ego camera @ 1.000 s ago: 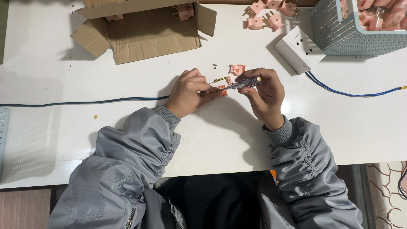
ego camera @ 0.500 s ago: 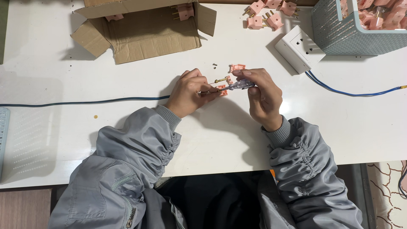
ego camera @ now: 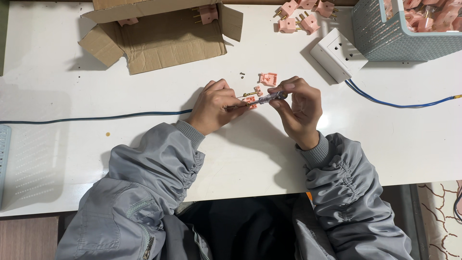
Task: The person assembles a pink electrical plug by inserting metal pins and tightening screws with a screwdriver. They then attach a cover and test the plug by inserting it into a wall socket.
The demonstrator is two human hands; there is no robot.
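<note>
My left hand (ego camera: 215, 107) pinches a small pink plug part with brass pins (ego camera: 251, 97) above the white table (ego camera: 231, 159). My right hand (ego camera: 298, 108) grips a small screwdriver with a clear handle (ego camera: 265, 99), its tip pointing left into the pink part. A loose pink plug cover (ego camera: 268, 78) lies on the table just beyond the hands, with a tiny dark screw (ego camera: 241, 74) to its left. Grey jacket sleeves cover both arms.
An open cardboard box (ego camera: 159, 36) with pink plugs sits at the back left. Several pink plugs (ego camera: 301, 14) lie at the back. A white power strip (ego camera: 334, 54) with a blue cable (ego camera: 394, 102) and a grey-blue basket (ego camera: 409, 29) of plugs stand at right.
My right hand has turned on the screwdriver, its fingers shifting round the handle. My left hand stays on the pink part.
</note>
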